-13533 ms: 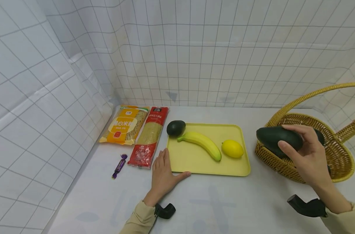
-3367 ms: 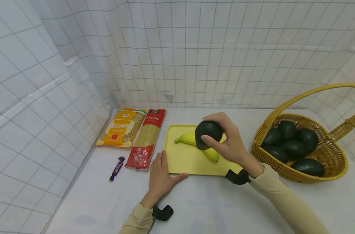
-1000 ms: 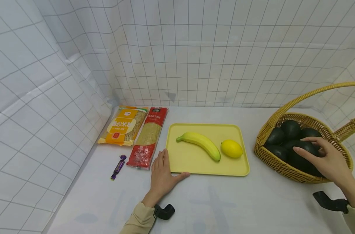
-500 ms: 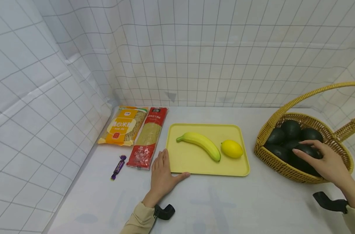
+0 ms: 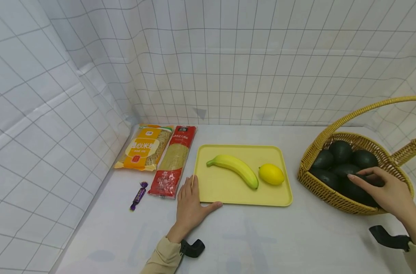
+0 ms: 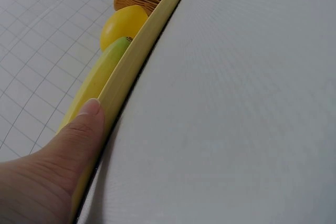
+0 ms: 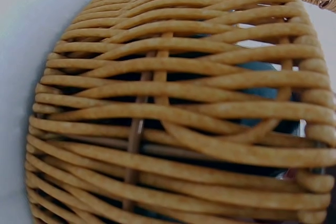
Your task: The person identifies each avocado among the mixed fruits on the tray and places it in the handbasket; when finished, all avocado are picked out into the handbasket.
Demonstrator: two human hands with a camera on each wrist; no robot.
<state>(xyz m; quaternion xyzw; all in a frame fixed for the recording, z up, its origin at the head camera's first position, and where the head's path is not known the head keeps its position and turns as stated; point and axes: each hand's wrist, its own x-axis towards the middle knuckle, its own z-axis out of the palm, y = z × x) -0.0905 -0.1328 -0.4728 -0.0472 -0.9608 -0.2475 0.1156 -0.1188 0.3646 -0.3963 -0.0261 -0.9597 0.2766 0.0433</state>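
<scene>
My right hand (image 5: 391, 192) is over the front of the wicker basket (image 5: 331, 198), thumb and index finger stretched above a dark green avocado (image 5: 355, 192). No fruit is seen lifted in it; some fingertips are hidden. Several more avocados (image 5: 341, 151) are heaped in the basket. My left hand (image 5: 190, 209) rests at the near left corner of the yellow tray (image 5: 221, 194), fingers along its left side. In the left wrist view the thumb (image 6: 79, 135) touches the tray's front rim. A banana (image 5: 235, 167) and a lemon (image 5: 271, 174) lie on the tray.
Left of the tray lie a red noodle packet (image 5: 175, 161), an orange pasta packet (image 5: 146, 148) and a purple-wrapped candy (image 5: 138, 196). The basket's tall handle (image 5: 365, 106) arches over it. Basket weave (image 7: 173, 114) fills most of the right wrist view. A checked curtain (image 5: 249, 68) stands behind.
Avocados have gone from the tray's corner and the right hand into the basket. Over the last second my right hand has loosened from an avocado and drawn slightly back. The left hand stays put.
</scene>
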